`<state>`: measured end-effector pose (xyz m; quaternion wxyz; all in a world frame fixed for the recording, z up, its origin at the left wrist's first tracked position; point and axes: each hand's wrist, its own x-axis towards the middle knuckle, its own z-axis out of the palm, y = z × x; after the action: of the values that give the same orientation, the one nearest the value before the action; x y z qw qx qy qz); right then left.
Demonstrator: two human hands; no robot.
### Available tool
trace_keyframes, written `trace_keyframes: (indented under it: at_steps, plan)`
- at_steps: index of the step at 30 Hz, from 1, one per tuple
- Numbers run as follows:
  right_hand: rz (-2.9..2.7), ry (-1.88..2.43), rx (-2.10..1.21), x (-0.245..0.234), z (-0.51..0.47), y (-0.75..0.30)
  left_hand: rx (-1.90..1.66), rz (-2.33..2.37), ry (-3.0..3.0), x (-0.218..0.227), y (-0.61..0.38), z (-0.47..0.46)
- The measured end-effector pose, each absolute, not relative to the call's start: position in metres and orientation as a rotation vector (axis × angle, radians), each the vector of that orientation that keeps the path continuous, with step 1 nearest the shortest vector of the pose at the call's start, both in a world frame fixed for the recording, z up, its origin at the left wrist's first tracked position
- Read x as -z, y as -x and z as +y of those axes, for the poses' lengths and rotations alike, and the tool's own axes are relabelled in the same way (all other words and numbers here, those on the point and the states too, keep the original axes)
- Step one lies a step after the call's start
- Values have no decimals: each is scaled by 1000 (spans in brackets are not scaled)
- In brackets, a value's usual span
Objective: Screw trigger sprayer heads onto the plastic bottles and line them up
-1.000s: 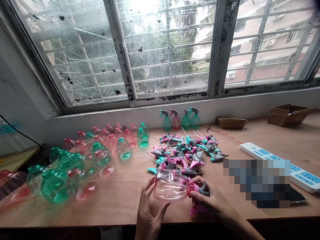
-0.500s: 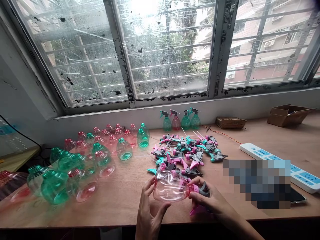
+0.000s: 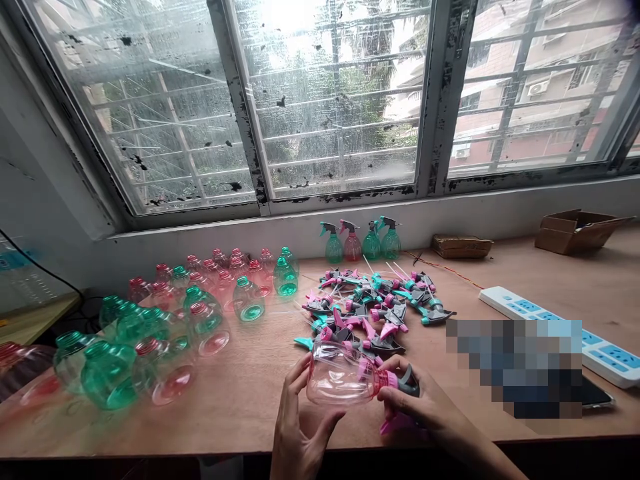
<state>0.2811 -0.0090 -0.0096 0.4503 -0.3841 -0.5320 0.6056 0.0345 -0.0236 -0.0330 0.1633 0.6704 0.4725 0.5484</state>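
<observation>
A clear pink bottle (image 3: 340,377) lies on its side in the air above the table's front edge, its neck to the right. My left hand (image 3: 300,417) cups the bottle's base; the fingers touch it, and the thumb stretches out beneath, slightly apart. My right hand (image 3: 413,393) pinches the pink collar (image 3: 387,379) of a spray head at the bottle's neck. The grey body (image 3: 411,383) shows past my fingers, and its pink trigger (image 3: 397,423) hangs below. Behind the bottle lies a pile of loose pink, green and grey spray heads (image 3: 370,300).
Several open pink and green bottles (image 3: 113,377) stand at left. Complete spray bottles (image 3: 353,245) line the wall. At right are a power strip (image 3: 525,307), a partly blurred phone (image 3: 597,397), a flat brown packet (image 3: 461,246) and an open cardboard box (image 3: 575,230).
My left thumb has moved slightly right and away from the bottle's underside. The bottle appears slightly turned; my right hand stays at the collar.
</observation>
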Motion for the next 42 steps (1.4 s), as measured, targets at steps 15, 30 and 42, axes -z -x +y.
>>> trace_keyframes:
  at_steps: [15,30,42]
  plan:
    - [-1335,947,-1502,10,-10,-282,-1468,1329,-1979,28,-32,-25]
    - [-1324,935,-1498,8,-9,-281,-1554,1322,-1880,29,-34,-26]
    - [-1314,929,-1500,9,-10,-281,-1583,1296,-1809,35,-37,-26]
